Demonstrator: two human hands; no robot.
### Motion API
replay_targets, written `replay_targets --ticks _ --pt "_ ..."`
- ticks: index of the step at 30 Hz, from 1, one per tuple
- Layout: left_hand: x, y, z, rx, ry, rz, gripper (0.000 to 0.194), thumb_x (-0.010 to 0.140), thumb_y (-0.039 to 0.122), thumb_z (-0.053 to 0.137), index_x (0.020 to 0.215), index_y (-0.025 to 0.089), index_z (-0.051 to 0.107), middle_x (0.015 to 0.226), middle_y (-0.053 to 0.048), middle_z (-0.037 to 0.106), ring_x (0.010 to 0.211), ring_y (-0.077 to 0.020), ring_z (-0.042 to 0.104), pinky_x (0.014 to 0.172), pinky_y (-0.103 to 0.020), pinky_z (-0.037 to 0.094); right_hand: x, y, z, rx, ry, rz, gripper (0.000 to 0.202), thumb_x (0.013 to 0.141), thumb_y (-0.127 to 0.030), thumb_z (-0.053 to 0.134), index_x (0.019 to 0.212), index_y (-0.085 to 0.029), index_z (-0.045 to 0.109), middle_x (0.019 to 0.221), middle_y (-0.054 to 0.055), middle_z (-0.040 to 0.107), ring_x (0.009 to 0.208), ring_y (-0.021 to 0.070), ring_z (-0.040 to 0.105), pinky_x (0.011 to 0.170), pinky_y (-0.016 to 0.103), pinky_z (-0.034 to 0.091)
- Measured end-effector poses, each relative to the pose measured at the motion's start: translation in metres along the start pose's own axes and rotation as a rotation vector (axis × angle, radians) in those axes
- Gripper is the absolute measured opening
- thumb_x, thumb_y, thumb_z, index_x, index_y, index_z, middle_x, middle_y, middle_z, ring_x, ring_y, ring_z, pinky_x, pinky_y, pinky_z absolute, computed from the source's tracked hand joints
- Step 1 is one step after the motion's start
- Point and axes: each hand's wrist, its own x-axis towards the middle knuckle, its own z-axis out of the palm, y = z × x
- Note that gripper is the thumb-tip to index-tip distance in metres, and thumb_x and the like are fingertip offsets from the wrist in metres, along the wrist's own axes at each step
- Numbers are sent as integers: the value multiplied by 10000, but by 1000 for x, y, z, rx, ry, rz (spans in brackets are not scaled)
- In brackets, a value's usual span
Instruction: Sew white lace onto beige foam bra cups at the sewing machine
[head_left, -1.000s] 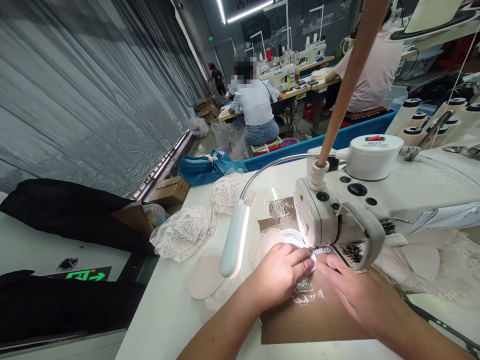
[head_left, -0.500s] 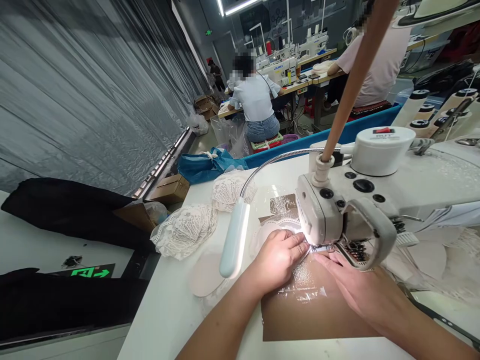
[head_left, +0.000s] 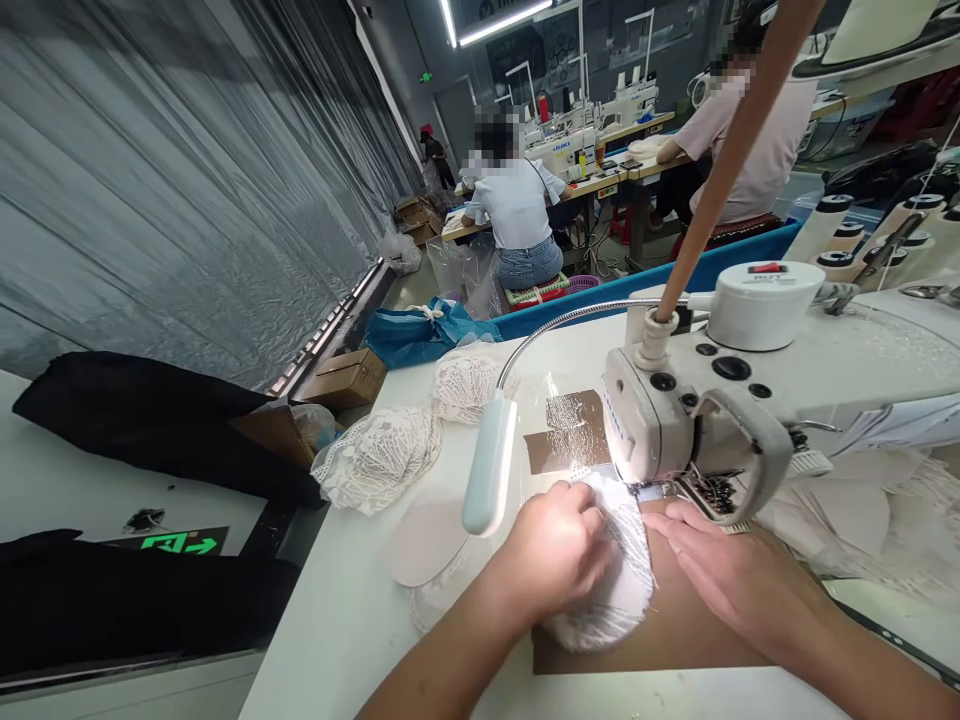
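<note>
- It's a sewing workshop, no mistaking it: a big industrial sewing machine (head_left: 652, 425) right up front on a white table (head_left: 322, 630), with cones of thread (head_left: 821, 228) clustered just beyond!
- Across the floor, more sewing machines (head_left: 561, 152), one marked JUKI, lined up along wood-edged benches (head_left: 592, 188).
- And there's company: a person in a pale blue top (head_left: 516, 205) seated at the benches, another person in pink (head_left: 784, 145) over to the right.
- Pale lace cups (head_left: 381, 458) on the near table, garment pieces by their look.
- Tube lights (head_left: 506, 22) overhead, cardboard boxes (head_left: 349, 378) down below, a green exit sign (head_left: 176, 543) glowing low at left!
</note>
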Motion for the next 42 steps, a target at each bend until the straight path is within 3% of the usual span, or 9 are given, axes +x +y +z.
replay_targets --ticks 4,9,12,17,20,24,31,37,42 --pt "0 10 6 -7 5 36 227 906 308 484 755 168 581 816 -45 578 747 -190 523 660 -310 441 -6 1 4 54 -102 15 476 863 -86 341 1215 -242 620 851 74 710 745 209 684 567 299 536" --pt "3 10 12 4 17 101 232 925 294 466 764 165 572 817 -46 596 743 -187 531 670 -312 428 -5 0 -1 114 -38 38 507 869 -98 319 1294 -236 558 1082 108 689 897 217 678 687 332 559" --pt "3 8 13 -5 27 124 203 935 283 456 877 162 608 885 -59 630 774 -197 556 690 -321 440 -4 0 -4 131 -50 30 465 881 -108 307 1218 -222 606 1102 122 681 927 229 672 709 351 558" --pt "3 8 15 -13 92 158 284 958 290 420 1135 156 598 1164 -84 639 860 -212 579 734 -347 473 -8 0 -5 137 -124 -25 462 898 -125 318 1273 -221 571 1039 93 696 720 198 656 611 337 529" --pt "3 8 16 20 92 178 318 956 292 418 1182 149 590 1247 -97 614 860 -217 584 713 -351 475 -8 -1 -5 103 -194 -21 480 891 -124 317 1304 -224 540 980 88 684 626 184 607 549 323 489" --pt "3 7 17 35 69 190 361 957 295 406 1231 136 578 1309 -92 590 870 -224 574 707 -360 477 -7 -3 -3 89 -238 -4 444 880 -115 308 1197 -232 596 948 84 658 547 161 540 506 308 436" --pt "4 3 19 28 31 197 432 943 283 404 1338 134 498 1384 -86 532 893 -239 530 746 -371 453 -4 -5 -2 60 -157 34 447 868 -93 321 1165 -240 622 1024 96 655 608 151 578 516 283 424" --pt "7 -1 19 25 -3 201 485 868 217 500 1347 145 481 1390 -116 518 950 -243 516 790 -369 436 12 -7 -10 -82 33 -81 455 796 -34 385 1125 -189 659 984 89 711 746 177 661 604 285 491" --pt "9 -3 20 23 17 206 474 862 200 509 1333 147 496 1362 -96 546 988 -247 513 799 -368 432 17 -9 -11 -187 74 -106 454 786 -28 369 1101 -146 674 936 122 724 794 217 683 657 333 533"
